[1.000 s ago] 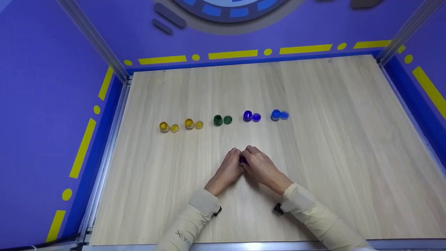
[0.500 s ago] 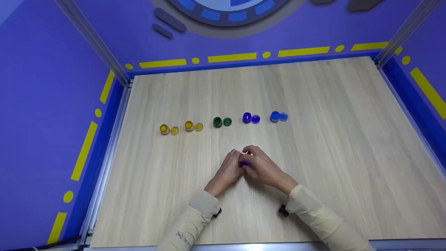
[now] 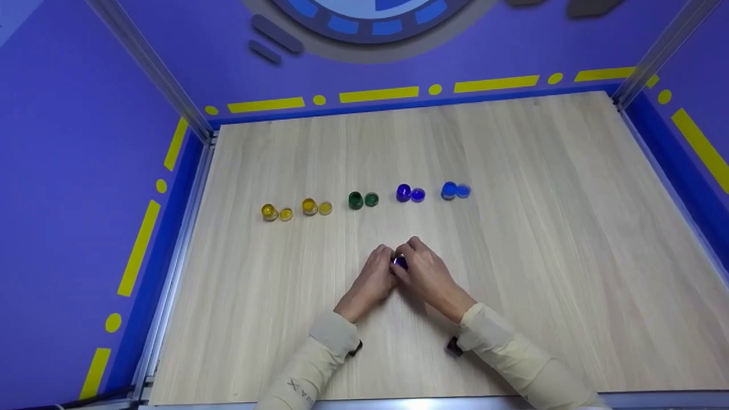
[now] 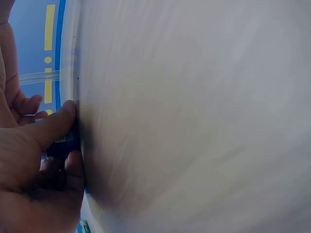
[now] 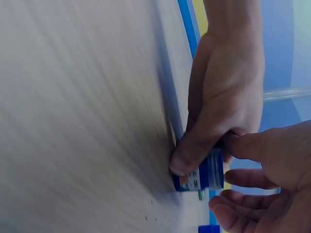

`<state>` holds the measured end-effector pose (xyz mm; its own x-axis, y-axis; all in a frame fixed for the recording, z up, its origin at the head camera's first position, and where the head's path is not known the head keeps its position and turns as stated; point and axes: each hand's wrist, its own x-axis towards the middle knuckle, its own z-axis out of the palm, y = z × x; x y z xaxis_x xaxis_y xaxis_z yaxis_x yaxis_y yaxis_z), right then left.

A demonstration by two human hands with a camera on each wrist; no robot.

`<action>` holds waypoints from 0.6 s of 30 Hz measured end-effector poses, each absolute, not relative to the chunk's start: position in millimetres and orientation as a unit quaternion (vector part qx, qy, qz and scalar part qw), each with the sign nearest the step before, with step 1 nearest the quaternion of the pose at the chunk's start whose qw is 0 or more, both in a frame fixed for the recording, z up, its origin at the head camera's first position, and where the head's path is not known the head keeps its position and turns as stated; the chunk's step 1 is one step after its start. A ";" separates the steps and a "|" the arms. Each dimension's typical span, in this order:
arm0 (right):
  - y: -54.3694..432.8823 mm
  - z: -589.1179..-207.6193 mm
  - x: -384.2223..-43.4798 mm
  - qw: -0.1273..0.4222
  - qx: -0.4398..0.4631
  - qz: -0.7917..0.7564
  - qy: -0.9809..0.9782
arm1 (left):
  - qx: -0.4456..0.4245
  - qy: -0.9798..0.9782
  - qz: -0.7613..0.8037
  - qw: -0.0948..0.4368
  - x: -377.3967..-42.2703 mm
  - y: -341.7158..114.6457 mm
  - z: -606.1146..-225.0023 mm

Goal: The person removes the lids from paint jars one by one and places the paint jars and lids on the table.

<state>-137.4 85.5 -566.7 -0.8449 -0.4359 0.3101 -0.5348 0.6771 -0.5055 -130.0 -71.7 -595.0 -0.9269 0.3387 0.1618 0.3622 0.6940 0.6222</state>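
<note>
My left hand grips a small paint jar with a dark blue-purple body and a printed label, low over the table. In the right wrist view its thumb presses the jar's side. A clear-rimmed lid sits on the jar. My right hand bends over the top, thumb and index fingertips at the lid's rim, the other fingers loosely curved. From the head view only a dark purple round of the lid shows between the hands. The left wrist view has the jar partly hidden by left fingers.
Beyond the hands runs a row of uncapped paint jars, each with its lid beside it: two yellow jars, a green jar, a purple jar and a blue jar. Blue-purple walls enclose the wooden table.
Half a second ago the right fingers were spread and turned over the lid; now they have come back in around it. The left hand and jar have stayed put. The head view has tilted slightly.
</note>
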 end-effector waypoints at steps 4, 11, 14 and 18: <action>81.1 -568.4 -134.5 0.093 0.258 0.286 -0.918 | -0.197 -0.920 -0.338 0.028 -130.1 -71.8 -595.7; 78.8 -569.4 -132.9 0.102 0.275 0.261 -0.920 | -0.199 -0.920 -0.337 0.035 -130.3 -70.5 -595.3; 79.9 -566.9 -134.8 0.090 0.303 0.257 -0.913 | -0.195 -0.923 -0.331 0.028 -130.3 -70.4 -594.3; 81.9 -561.1 -138.7 0.063 0.346 0.244 -0.904 | -0.189 -0.922 -0.337 0.011 -129.6 -71.3 -593.4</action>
<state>-138.7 81.9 -561.1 -0.7527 -0.5946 0.2827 -0.6561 0.6417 -0.3971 -129.6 -71.3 -593.4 -0.9283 0.3410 0.1485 0.3563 0.7011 0.6177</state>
